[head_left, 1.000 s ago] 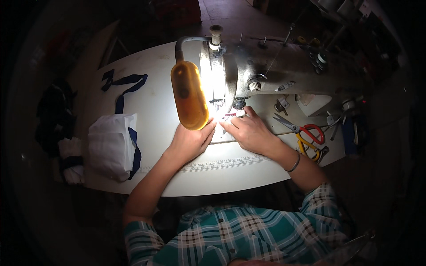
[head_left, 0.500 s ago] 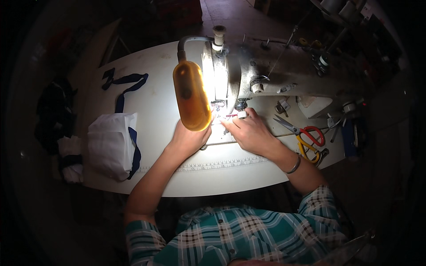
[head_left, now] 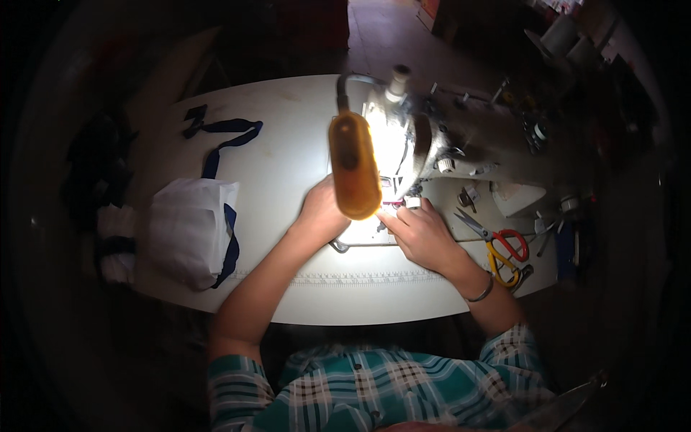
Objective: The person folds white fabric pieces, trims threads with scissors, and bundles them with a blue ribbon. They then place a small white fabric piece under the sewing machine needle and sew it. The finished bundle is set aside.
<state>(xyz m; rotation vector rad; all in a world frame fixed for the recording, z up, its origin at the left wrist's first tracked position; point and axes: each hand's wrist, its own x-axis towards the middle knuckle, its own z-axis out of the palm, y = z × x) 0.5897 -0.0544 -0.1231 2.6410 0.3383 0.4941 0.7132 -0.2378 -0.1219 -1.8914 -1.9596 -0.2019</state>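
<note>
Both hands are at the needle area of a sewing machine, under a bright light. My left hand rests on the table left of the needle, its fingers hidden behind an amber lamp. My right hand lies just right of the presser foot, its fingers bent and drawn together near a white knob. Glare washes out whatever lies under its fingertips; a small reddish strip shows beside them.
Scissors with red and yellow handles lie right of my right hand. On the left sit a white cloth bundle and a dark blue strap. A printed ruler scale runs along the white table's front.
The view has swung, so the machine, lamp and table appear farther right and slightly lower. Both hands stay by the needle area, with little visible movement against the machine.
</note>
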